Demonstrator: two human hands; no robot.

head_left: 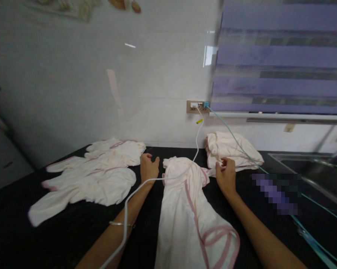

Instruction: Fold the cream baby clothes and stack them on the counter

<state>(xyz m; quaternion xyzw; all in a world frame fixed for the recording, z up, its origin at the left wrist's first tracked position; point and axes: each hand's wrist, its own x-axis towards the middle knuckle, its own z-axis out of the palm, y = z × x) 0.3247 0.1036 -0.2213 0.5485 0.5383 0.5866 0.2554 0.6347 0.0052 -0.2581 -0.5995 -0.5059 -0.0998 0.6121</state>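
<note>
Centrally, soft pink-trimmed cotton garment (189, 209), left hand (148, 168), right hand (226, 175) flanking

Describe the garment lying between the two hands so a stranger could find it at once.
Start at the black counter below the wall socket. The pale pink-trimmed garment runs lengthwise between the left hand and right hand. Unlike the spread-out pile and folded stack, a white cable crosses it.
</note>
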